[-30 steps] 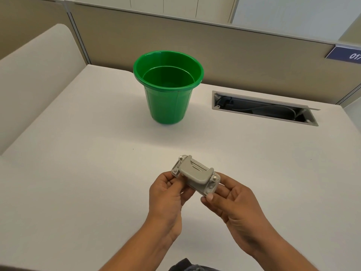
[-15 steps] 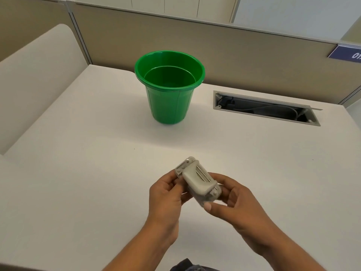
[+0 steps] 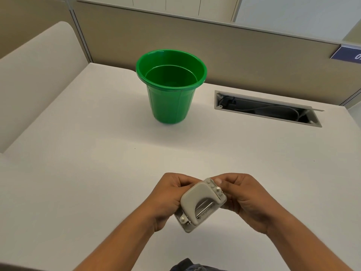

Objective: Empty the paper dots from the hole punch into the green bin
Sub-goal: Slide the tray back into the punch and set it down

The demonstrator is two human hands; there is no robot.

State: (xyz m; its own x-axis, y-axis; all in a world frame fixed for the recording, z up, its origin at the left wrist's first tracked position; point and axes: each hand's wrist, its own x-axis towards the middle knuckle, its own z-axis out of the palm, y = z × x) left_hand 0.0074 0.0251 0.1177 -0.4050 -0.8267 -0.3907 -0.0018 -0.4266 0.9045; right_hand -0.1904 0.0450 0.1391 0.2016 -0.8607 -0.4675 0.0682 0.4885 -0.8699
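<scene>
Grey punch: hole punch (image 3: 202,204), turned since a moment ago, lever now faces us
Hands: our left hand (image 3: 168,200) and right hand (image 3: 246,200) both grip it above the desk (image 3: 78,173)
Green bin (image 3: 171,87): well apart, dots not yet emptied

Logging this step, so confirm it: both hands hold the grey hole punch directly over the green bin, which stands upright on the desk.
One detail is wrong. The head view shows the left hand and right hand holding the hole punch low over the near part of the desk, well short of the green bin, not over it. The bin does stand upright.
</scene>
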